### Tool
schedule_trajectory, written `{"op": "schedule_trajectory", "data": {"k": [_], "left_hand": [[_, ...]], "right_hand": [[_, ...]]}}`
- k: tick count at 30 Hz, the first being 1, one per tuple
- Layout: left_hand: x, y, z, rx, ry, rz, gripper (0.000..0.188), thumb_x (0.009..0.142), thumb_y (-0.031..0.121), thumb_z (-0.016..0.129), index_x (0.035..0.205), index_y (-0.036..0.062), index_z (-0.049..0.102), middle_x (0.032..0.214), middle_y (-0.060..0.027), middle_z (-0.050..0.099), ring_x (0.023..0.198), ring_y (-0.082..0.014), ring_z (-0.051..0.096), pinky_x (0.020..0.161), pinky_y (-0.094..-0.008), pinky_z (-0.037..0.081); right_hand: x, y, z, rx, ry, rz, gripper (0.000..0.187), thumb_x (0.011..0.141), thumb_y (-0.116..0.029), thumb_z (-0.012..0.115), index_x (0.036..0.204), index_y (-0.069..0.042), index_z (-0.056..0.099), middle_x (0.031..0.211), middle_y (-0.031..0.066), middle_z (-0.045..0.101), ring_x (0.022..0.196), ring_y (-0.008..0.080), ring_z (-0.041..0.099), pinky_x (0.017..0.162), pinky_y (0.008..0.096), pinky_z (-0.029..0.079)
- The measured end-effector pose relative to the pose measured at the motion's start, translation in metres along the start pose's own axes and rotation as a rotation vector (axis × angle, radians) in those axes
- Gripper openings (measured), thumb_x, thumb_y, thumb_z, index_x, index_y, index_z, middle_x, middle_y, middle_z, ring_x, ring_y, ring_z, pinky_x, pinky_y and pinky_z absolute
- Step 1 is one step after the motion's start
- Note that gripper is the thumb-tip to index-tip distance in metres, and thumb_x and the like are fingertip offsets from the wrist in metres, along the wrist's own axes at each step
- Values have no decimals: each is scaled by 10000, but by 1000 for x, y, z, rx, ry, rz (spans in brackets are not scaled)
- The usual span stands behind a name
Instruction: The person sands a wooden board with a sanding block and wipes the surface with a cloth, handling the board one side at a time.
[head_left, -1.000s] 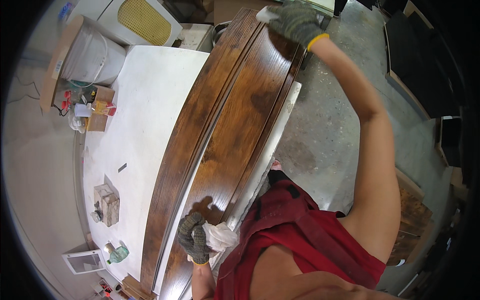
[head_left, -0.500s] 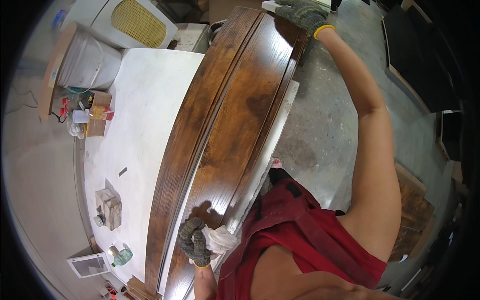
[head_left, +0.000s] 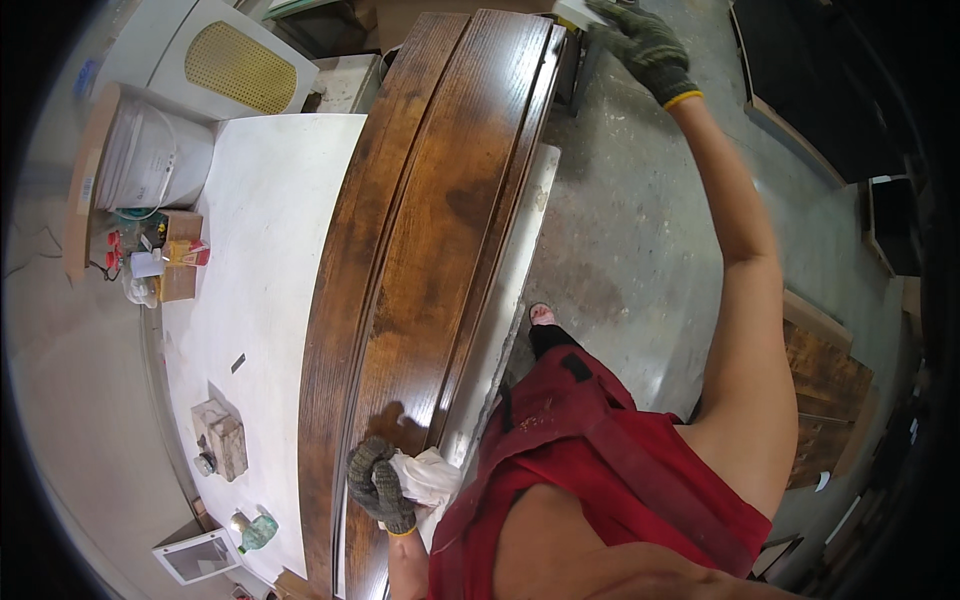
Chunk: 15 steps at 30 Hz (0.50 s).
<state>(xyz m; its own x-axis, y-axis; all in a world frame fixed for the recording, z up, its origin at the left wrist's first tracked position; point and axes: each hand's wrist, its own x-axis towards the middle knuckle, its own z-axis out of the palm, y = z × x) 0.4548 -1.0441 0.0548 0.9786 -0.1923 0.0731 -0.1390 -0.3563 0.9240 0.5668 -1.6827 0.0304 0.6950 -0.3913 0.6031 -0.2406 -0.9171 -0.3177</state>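
Two long, glossy dark-brown wooden boards (head_left: 440, 200) lie side by side, lengthwise away from me. At the near end, my left hand (head_left: 378, 487), in a dark knitted glove with a yellow cuff, is closed on a crumpled white cloth (head_left: 428, 478) over the right board. My right arm reaches far forward. Its gloved hand (head_left: 645, 48) is beyond the far right end of the boards, closed on a pale block-like thing (head_left: 578, 14) whose kind I cannot make out; the picture's upper edge cuts it off.
Under the boards is a white tabletop (head_left: 260, 230). On its left stand a white bucket (head_left: 160, 155), a cardboard box (head_left: 180, 265) with bottles, a stained block (head_left: 220, 440) and a green bottle (head_left: 258, 532). Grey floor (head_left: 600, 240) lies to the right; brown panels (head_left: 825, 385) lean farther right.
My right hand has moved right, off the far end of the boards, with the pale thing in it. My left hand stays on the cloth. The whole view has shifted slightly.
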Motion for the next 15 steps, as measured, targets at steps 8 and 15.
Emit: {"op": "schedule_trajectory", "data": {"k": [8, 15], "left_hand": [[-3, -5, -5, 16, 0, 25, 256, 922, 156, 557, 1082, -31, 627, 991, -122, 623, 872, -235, 597, 800, -371, 495], [-2, -7, -4, 15, -1, 18, 276, 928, 203, 582, 1076, -26, 630, 994, -124, 624, 880, -240, 599, 785, -375, 501]], "right_hand": [[-22, -52, 16, -99, 120, -95, 475, 803, -381, 689, 1217, -147, 671, 1013, 153, 690, 891, 336, 651, 795, 435, 507], [-113, -109, -1, 173, -47, -210, 526, 855, -423, 630, 1325, -189, 601, 1117, 138, 640, 973, 304, 611, 857, 426, 471]]}}
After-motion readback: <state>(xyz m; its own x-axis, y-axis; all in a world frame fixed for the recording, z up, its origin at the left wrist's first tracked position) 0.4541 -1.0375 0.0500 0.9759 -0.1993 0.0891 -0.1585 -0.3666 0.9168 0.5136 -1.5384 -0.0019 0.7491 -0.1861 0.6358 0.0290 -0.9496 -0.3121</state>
